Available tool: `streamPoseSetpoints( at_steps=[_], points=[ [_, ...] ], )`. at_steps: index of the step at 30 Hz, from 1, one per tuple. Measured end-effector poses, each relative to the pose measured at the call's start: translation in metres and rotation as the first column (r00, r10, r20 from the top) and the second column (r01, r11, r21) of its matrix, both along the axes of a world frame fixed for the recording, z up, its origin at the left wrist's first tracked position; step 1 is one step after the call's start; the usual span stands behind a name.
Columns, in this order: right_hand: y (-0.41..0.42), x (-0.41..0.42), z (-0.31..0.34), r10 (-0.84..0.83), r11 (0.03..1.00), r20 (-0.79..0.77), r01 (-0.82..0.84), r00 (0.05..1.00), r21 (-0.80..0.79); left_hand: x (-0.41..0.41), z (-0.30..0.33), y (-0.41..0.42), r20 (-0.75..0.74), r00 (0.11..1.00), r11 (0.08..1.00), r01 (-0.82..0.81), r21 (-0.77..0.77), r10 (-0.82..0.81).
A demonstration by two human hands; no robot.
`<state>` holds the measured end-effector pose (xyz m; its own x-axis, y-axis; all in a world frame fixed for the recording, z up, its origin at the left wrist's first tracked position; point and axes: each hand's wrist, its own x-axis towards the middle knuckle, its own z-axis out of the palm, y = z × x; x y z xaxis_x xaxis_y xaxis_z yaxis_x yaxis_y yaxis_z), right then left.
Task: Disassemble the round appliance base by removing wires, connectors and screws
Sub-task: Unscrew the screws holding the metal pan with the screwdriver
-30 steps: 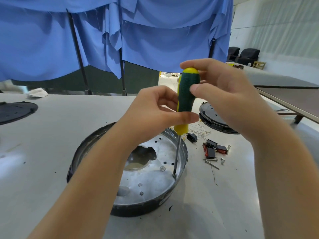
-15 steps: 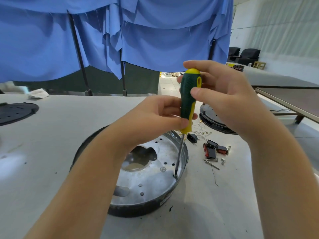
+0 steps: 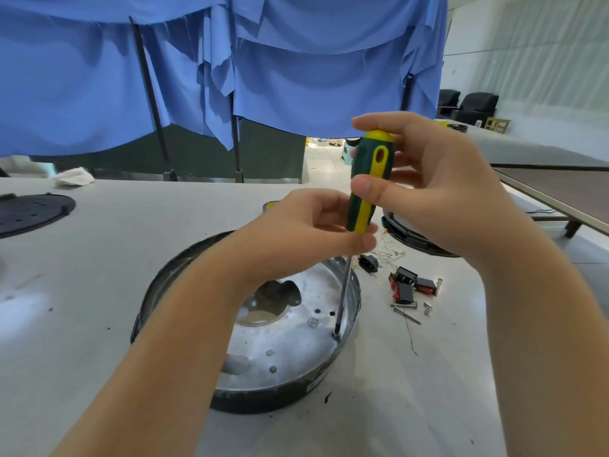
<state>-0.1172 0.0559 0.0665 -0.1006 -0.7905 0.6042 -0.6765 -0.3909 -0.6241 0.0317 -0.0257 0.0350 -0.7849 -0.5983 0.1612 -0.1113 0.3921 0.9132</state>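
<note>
Appliance base (image 3: 296, 374) mid-table (image 3: 99, 291); screwdriver (image 3: 369, 179) tip inside its right rim. Connectors (image 3: 408, 286) & screws (image 3: 407, 313) to right, wires (image 3: 390, 250) behind them.

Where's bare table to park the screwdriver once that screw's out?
Free: table between the round base and the black disc far left; also the near strip right of the base, under the right hand. Crowded: loose connectors, screws and wires right of the base.
</note>
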Motion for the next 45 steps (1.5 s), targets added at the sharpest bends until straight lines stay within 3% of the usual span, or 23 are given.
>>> streamPoseSetpoints(
  at_steps=[3,6,14,19,23,26,33,39,45],
  points=[
    [0.002,-0.001,0.0,0.097,0.994,0.065,-0.1,0.993,0.045,0.005,0.0,-0.002,0.005,0.999,0.998,0.052,0.019,-0.052],
    [0.002,0.0,0.0,0.158,0.984,0.126,-0.167,0.979,0.057,0.004,0.001,-0.002,-0.009,1.0,0.999,-0.021,-0.041,0.02],
    [-0.002,0.004,-0.001,-0.011,1.0,-0.012,0.011,1.0,0.004,-0.006,-0.003,0.004,-0.059,0.987,0.965,-0.158,-0.212,0.148],
    [-0.001,0.003,-0.001,0.038,0.998,-0.01,-0.037,0.999,0.047,-0.003,-0.002,0.001,0.049,0.998,0.988,-0.039,-0.151,0.047],
    [-0.001,0.004,-0.001,0.111,0.987,0.099,-0.121,0.989,0.102,0.006,-0.003,-0.004,-0.009,0.997,0.997,0.074,-0.017,-0.074],
    [-0.001,0.005,0.0,0.113,0.986,0.115,-0.126,0.987,0.109,0.006,-0.002,-0.005,-0.024,0.999,0.998,0.036,-0.057,-0.038],
    [-0.003,0.009,-0.001,-0.033,0.997,-0.019,0.034,0.999,0.068,-0.003,-0.005,-0.001,-0.027,0.993,0.965,-0.121,-0.233,0.118],
    [-0.004,0.009,-0.004,-0.02,0.998,0.021,0.018,1.0,0.061,0.002,-0.003,-0.003,0.081,0.996,0.986,-0.016,-0.167,0.03],
    [-0.003,0.01,-0.004,-0.001,0.999,0.049,0.0,0.999,0.039,0.006,0.0,-0.004,0.007,1.0,0.993,-0.006,-0.118,0.007]
  ],
)
